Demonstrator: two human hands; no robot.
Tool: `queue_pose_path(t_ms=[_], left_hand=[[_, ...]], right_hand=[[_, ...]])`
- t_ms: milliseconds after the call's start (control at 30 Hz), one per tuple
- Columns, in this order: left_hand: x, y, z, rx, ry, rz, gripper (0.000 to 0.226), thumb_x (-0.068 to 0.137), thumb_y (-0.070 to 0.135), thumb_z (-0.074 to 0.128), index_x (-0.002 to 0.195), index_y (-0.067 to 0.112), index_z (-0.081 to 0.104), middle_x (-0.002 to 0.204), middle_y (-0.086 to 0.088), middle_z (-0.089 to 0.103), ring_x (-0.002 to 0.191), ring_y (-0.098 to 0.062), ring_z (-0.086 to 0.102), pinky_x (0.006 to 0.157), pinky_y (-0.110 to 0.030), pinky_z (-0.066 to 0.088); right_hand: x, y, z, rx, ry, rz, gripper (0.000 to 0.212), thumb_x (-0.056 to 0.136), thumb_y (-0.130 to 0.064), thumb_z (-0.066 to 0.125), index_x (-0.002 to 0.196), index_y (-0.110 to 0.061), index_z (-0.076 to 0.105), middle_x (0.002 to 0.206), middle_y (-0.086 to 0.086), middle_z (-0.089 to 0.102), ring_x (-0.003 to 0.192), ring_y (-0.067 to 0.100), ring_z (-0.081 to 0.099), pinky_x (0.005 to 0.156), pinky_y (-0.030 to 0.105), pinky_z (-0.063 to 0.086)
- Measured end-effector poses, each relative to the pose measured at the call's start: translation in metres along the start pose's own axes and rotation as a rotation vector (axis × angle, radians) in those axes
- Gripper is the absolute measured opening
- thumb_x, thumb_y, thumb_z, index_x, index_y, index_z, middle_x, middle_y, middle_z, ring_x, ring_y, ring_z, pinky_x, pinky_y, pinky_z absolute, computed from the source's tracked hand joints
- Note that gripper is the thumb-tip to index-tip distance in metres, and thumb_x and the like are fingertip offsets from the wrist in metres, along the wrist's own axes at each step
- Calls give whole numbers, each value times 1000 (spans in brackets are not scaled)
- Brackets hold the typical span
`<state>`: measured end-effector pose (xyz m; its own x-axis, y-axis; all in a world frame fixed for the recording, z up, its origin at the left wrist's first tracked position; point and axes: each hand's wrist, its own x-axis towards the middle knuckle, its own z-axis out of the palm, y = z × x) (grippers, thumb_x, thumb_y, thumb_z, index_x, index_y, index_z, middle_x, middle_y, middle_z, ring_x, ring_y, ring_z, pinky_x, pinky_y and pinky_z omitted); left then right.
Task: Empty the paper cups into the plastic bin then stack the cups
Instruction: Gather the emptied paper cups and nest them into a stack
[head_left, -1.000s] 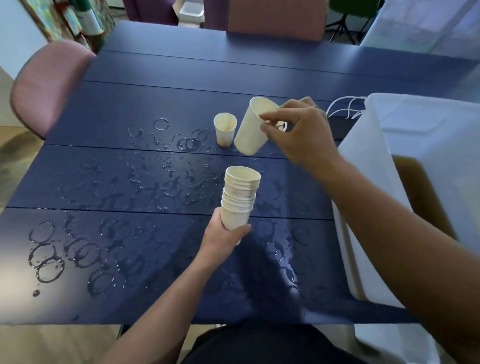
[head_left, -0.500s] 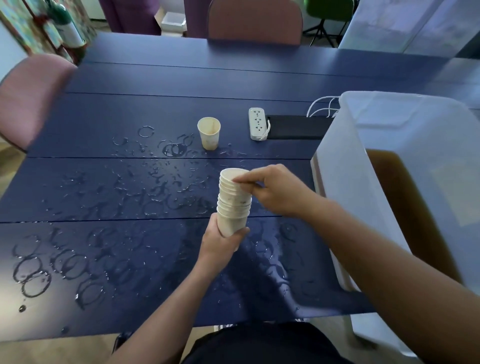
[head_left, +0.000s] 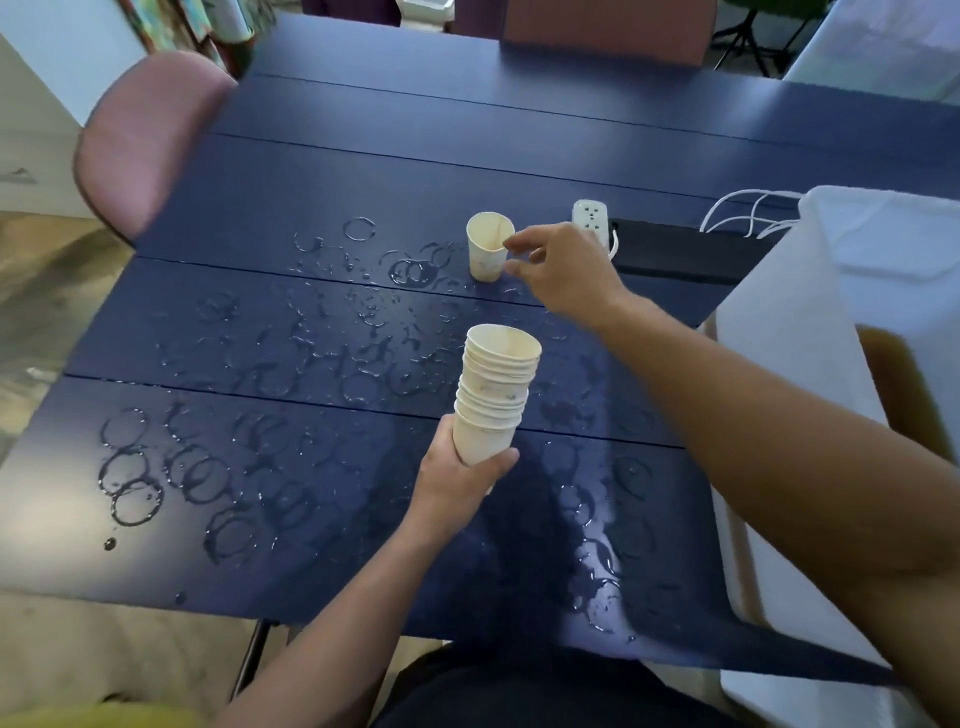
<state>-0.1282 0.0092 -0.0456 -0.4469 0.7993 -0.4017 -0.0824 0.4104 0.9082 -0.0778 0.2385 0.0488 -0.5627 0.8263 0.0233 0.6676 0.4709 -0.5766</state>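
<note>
The left hand (head_left: 457, 483) grips the bottom of a stack of paper cups (head_left: 496, 392), holding it upright above the wet blue bench (head_left: 322, 171). The right hand (head_left: 563, 273) reaches toward a single paper cup (head_left: 487, 253) standing on the bench farther out, its thumb and forefinger parted at the cup's rim, seemingly just short of touching. Right of both hands stands the white plastic bin (head_left: 779, 332), cut off by the frame edge, brown liquid partly visible inside. A power strip (head_left: 589, 215) is half hidden behind the right hand.
</note>
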Motion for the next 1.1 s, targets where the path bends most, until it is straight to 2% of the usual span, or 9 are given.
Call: queue_pose_path(t_ms=[133, 300, 467, 567, 633, 833, 933, 1000, 1100], left_hand=[[4, -10, -10, -17, 23, -39, 37, 80, 20, 83, 106, 26, 58, 97, 2, 69, 67, 4, 59, 62, -21, 54], [14, -18, -17, -36, 55, -80, 44, 65, 41, 81, 101, 33, 58, 89, 9, 68, 73, -13, 61, 66, -35, 55], [21, -20, -19, -10, 55, -96, 47, 62, 46, 79, 102, 33, 57, 88, 7, 68, 72, -15, 61, 66, -39, 55], [24, -20, -20, 0, 52, -103, 45, 63, 44, 79, 101, 34, 57, 87, 9, 68, 72, -14, 60, 64, -36, 54], [26, -21, -20, -6, 44, -103, 44, 64, 43, 80, 100, 33, 56, 87, 7, 68, 71, -15, 59, 63, -33, 51], [26, -21, -17, -18, 40, -108, 47, 60, 45, 78, 100, 31, 57, 91, 5, 68, 74, -14, 61, 66, -36, 54], [25, -17, -13, -8, 25, -104, 45, 63, 42, 79, 100, 30, 57, 91, 5, 69, 75, -14, 61, 66, -34, 53], [24, -14, -10, 5, 11, -91, 41, 68, 37, 80, 102, 30, 57, 94, 6, 69, 78, -12, 62, 68, -34, 55], [23, -12, -4, 24, -6, -85, 44, 66, 39, 79, 102, 29, 57, 94, 3, 69, 74, -13, 62, 68, -40, 57]], right_hand=[[36, 8, 31, -163, -90, -61, 46, 90, -23, 67, 136, -24, 61, 143, -2, 56, 132, 23, 47, 105, 40, 43], [68, 24, 60, -505, -217, -124, 55, 94, -13, 60, 147, -20, 43, 150, 0, 45, 147, 26, 25, 112, 44, 31], [76, 36, 76, -668, -171, -138, 50, 89, -4, 57, 135, -23, 51, 130, 3, 60, 131, 27, 43, 104, 42, 27], [75, 45, 77, -541, -74, -62, 47, 87, 0, 53, 121, -30, 64, 116, -1, 67, 116, 26, 47, 92, 40, 24], [70, 52, 76, -415, 3, -16, 36, 93, -8, 51, 116, -30, 68, 112, 0, 69, 116, 27, 47, 88, 39, 21], [38, 47, 50, -68, 181, 61, 22, 91, -23, 61, 109, -23, 75, 101, -1, 71, 106, 26, 56, 94, 40, 34], [13, 33, 21, 170, 250, 71, 21, 85, -21, 67, 103, -20, 78, 92, -3, 73, 87, 9, 65, 88, 27, 48], [-8, 22, 1, 314, 274, 83, 20, 86, -16, 70, 104, -16, 78, 87, -8, 72, 74, -4, 62, 74, 11, 47], [-39, 12, -21, 434, 290, 42, 17, 87, -12, 72, 102, -18, 77, 88, -16, 70, 73, -7, 61, 70, 8, 44]])
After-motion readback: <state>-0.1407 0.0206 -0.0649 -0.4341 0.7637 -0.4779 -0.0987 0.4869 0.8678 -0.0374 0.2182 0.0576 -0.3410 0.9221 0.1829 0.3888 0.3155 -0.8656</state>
